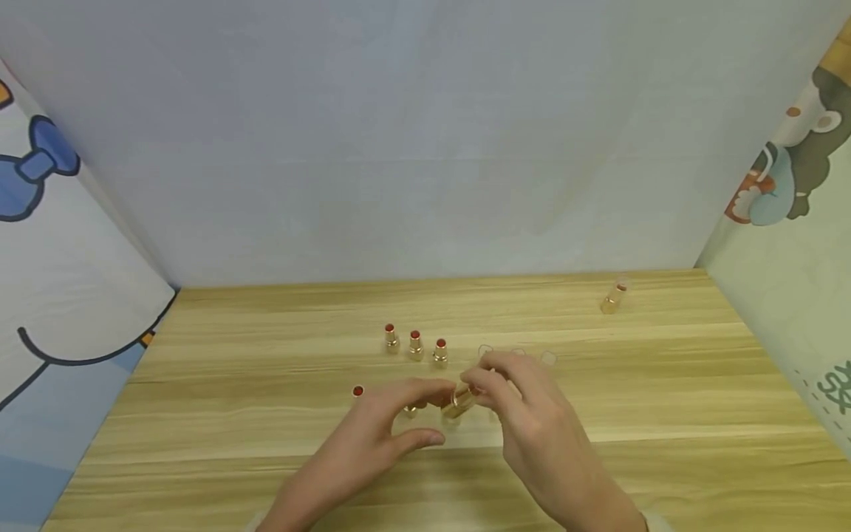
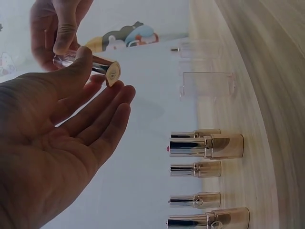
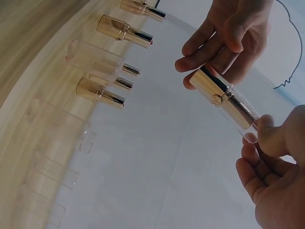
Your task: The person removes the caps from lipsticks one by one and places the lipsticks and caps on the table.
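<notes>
Between the two hands, a gold lipstick [image 1: 459,403] with a clear cap over its upper part is held tilted above the table. My right hand [image 1: 538,432] pinches the clear cap end between thumb and fingers, as the right wrist view shows. The left hand [image 1: 372,425] is beside the gold base, its fingers loosely extended and its thumb apart from them in the head view. Whether the left fingertips touch the base I cannot tell. Uncapped gold lipsticks [image 2: 206,146] with red tips stand upright near the left hand.
On the wood-grain table [image 1: 266,443], three uncapped lipsticks [image 1: 415,346] stand in a row behind the hands. Clear caps [image 1: 548,358] stand to their right, partly behind the right hand. A capped lipstick [image 1: 613,297] stands at the back right. Pale cloth [image 1: 432,148] encloses the back.
</notes>
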### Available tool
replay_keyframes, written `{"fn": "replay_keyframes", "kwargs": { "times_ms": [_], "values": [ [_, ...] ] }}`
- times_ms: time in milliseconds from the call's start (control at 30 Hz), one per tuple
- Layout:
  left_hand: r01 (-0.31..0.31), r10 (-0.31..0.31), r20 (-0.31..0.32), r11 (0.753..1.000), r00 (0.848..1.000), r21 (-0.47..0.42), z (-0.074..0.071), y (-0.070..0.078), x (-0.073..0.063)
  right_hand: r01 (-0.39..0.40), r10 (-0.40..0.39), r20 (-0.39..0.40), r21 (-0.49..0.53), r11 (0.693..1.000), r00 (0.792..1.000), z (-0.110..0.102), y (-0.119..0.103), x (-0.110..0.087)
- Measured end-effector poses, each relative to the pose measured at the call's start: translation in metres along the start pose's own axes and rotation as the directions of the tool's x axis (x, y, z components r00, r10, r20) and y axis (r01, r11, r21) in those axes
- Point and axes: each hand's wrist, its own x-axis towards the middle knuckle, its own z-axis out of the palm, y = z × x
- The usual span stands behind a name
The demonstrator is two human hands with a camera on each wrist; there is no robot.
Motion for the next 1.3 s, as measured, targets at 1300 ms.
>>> {"fn": "replay_keyframes", "kwargs": {
  "times_ms": [1300],
  "values": [
    [-0.098,0.106,-0.150,0.993,0.983,0.060,0.0066,-0.0012,-0.0005,0.065,-0.072,0.032,0.178,0.982,0.997,0.0088,0.0006,0.0034]
  ]
}}
